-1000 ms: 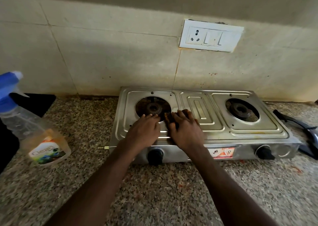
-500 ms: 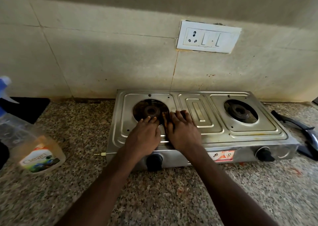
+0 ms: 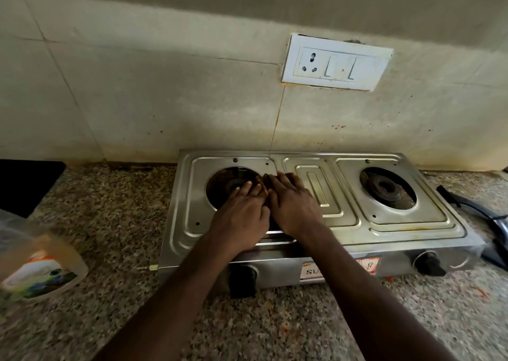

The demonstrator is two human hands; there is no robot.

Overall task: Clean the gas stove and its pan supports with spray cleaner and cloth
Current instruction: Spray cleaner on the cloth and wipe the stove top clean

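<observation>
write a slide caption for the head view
Left hand and right hand lie side by side at the left burner of a steel stove; spray bottle on the counter beside it.

The light is dim and even, with a warm greenish cast and only soft shadows. Pale reflections streak the pressed ridges and front edge of the stove, and the white switch plate is the brightest patch. The wide lens bows the wall lines toward the edges, and the spray bottle at the left margin is smeared with blur.
</observation>
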